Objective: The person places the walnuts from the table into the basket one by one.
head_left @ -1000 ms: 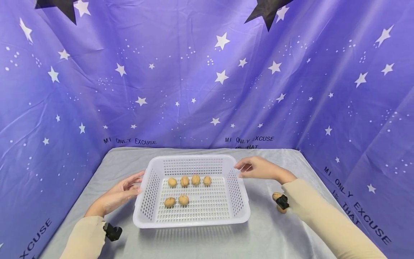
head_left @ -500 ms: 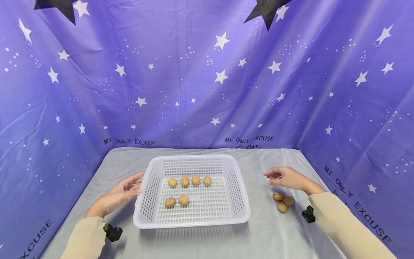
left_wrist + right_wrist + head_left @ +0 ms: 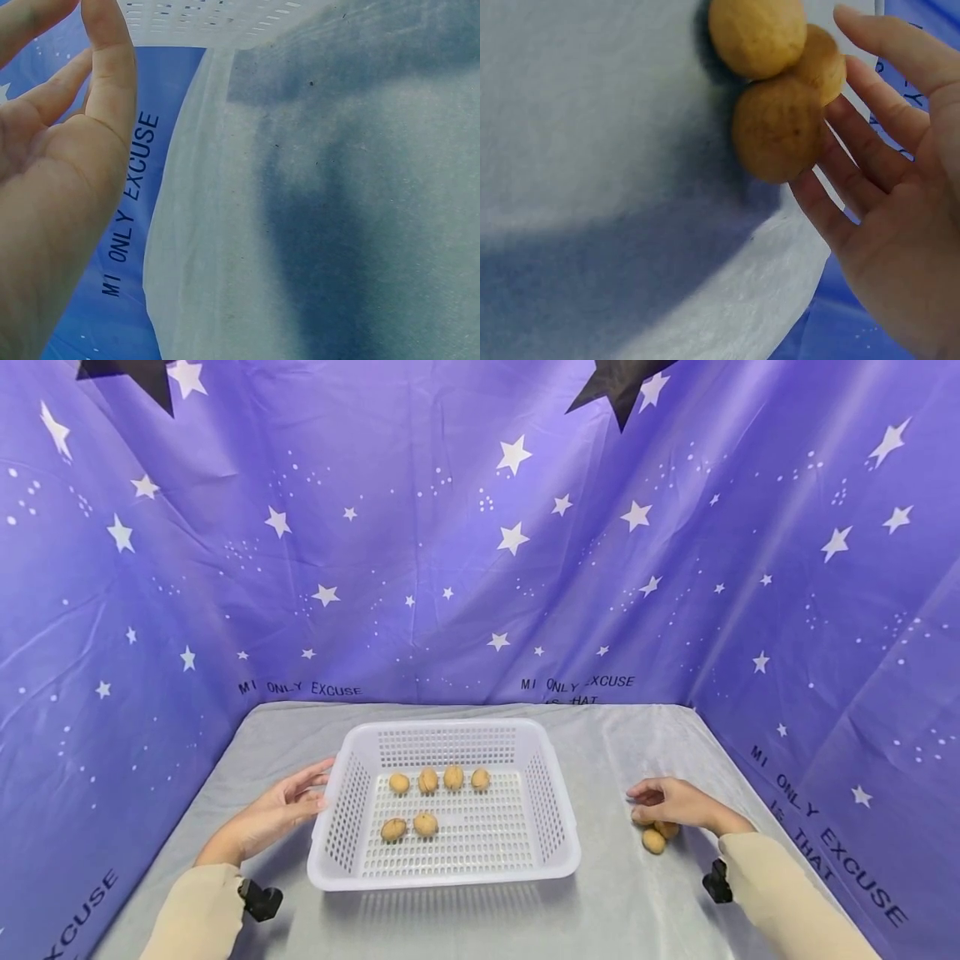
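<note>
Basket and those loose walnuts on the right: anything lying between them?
No. In the head view only bare grey cloth separates the basket from the walnuts, where the right hand rests.

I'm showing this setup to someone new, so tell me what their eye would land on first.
The white basket mid-table stands out, with six walnuts in two rows inside. The right hand reaches over three loose walnuts on the grey cloth to the basket's right, fingers straight against them. The left hand rests at the basket's left wall, and a purple starry backdrop surrounds the table.
</note>
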`<action>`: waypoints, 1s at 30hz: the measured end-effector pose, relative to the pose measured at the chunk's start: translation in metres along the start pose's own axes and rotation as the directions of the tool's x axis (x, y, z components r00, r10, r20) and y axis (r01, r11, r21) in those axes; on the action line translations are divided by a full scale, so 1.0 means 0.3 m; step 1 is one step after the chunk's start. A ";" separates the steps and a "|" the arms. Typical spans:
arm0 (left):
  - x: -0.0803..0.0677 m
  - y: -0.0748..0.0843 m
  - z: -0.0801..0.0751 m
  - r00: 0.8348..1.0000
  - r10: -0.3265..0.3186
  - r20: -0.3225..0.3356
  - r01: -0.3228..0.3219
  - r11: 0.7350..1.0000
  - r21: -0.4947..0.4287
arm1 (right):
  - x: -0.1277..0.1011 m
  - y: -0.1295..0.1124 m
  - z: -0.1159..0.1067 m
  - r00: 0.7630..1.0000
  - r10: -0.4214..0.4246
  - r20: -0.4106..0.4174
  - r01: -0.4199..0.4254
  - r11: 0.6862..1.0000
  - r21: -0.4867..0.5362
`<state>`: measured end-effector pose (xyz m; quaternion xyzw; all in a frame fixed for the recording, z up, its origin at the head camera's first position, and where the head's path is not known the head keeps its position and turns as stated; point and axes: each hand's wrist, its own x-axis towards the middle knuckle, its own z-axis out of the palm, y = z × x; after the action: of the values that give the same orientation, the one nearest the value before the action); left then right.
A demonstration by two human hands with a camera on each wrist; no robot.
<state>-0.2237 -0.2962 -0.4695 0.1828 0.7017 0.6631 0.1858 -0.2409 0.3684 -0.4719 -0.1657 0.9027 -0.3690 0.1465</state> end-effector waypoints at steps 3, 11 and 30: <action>0.002 0.001 0.003 1.000 0.001 -0.005 -0.001 1.000 -0.006 | -0.003 0.017 0.000 1.000 -0.007 -0.005 0.007 1.000 -0.013; 0.001 -0.001 0.004 1.000 0.010 -0.005 -0.010 1.000 -0.015 | 0.012 0.027 0.001 1.000 -0.013 0.003 0.013 1.000 -0.023; 0.001 0.009 0.004 1.000 -0.005 -0.014 0.005 1.000 -0.016 | 0.054 -0.120 -0.070 0.999 -0.035 -0.042 0.031 0.996 -0.083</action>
<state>-0.2233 -0.2948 -0.4667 0.1749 0.6981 0.6695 0.1841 -0.2567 0.3504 -0.4341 -0.1785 0.9172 -0.3375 0.1137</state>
